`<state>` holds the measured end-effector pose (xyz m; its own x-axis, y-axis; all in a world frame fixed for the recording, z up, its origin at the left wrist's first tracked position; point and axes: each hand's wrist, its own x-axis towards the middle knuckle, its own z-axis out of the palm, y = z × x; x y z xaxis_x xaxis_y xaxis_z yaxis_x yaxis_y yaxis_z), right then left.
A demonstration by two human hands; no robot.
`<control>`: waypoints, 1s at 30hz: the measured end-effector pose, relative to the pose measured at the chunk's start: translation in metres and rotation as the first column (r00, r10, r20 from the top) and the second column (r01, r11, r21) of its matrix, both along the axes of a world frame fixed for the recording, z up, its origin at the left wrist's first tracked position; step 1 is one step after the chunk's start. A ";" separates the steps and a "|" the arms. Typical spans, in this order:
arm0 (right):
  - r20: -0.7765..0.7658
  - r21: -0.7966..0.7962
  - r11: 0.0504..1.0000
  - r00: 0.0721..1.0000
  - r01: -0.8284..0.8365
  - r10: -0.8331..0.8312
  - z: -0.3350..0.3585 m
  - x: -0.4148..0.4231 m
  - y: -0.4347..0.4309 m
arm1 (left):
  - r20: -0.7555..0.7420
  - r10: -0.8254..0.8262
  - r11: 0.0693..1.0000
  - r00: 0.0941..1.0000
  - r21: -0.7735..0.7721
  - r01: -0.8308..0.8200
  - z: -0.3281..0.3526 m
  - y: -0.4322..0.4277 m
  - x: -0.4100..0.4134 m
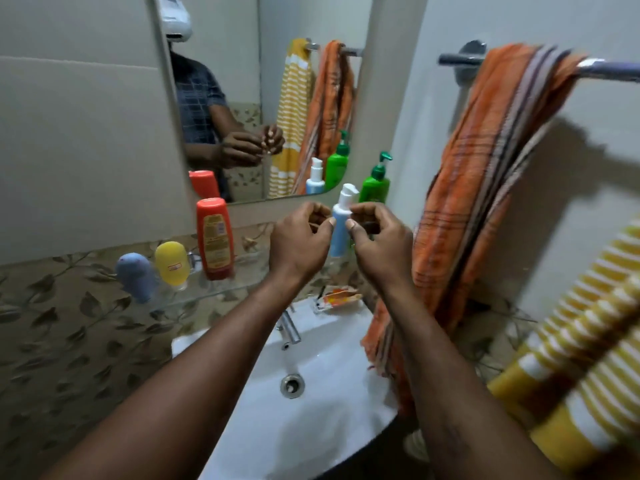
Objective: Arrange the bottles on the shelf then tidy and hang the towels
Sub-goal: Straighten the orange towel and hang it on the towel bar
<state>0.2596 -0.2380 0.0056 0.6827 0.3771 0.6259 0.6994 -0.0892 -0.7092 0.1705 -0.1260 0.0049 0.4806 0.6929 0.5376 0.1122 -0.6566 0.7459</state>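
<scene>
A white-and-blue pump bottle (338,233) stands on the glass shelf (221,289) under the mirror. My left hand (299,242) and right hand (379,245) are raised in front of it, one on each side. Their fingers are curled and the thumb tips flank the bottle; in the mirror the hands look apart from it. A green pump bottle (374,185) stands behind, with a red bottle (214,239), a yellow bottle (172,263) and a grey-blue bottle (136,277) to the left. An orange striped towel (485,174) hangs bunched on the rail (609,69). A yellow striped towel (581,344) hangs at the right.
The white sink (311,417) with its tap (289,327) is right below my arms. A crumpled sachet (337,297) lies on the sink's back edge. The mirror (242,98) reflects a person, both towels and the bottles.
</scene>
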 end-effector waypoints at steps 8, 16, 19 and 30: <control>0.137 0.298 0.825 0.834 0.480 -0.535 0.062 0.037 -0.085 | -0.006 -0.273 0.958 0.962 -0.091 0.272 0.062 -0.072 0.072; -0.014 0.337 0.836 0.890 0.434 -0.456 0.087 0.068 -0.111 | 0.039 -0.300 0.952 0.953 -0.058 0.301 0.123 -0.128 0.116; -0.046 0.264 0.854 0.891 0.448 -0.452 0.094 0.079 -0.119 | 0.010 -0.281 0.957 0.960 -0.071 0.281 0.136 -0.142 0.132; -0.263 0.430 0.891 0.964 0.144 -0.029 0.122 0.069 -0.115 | 0.168 -0.433 0.851 0.885 -0.248 0.463 0.120 -0.154 0.065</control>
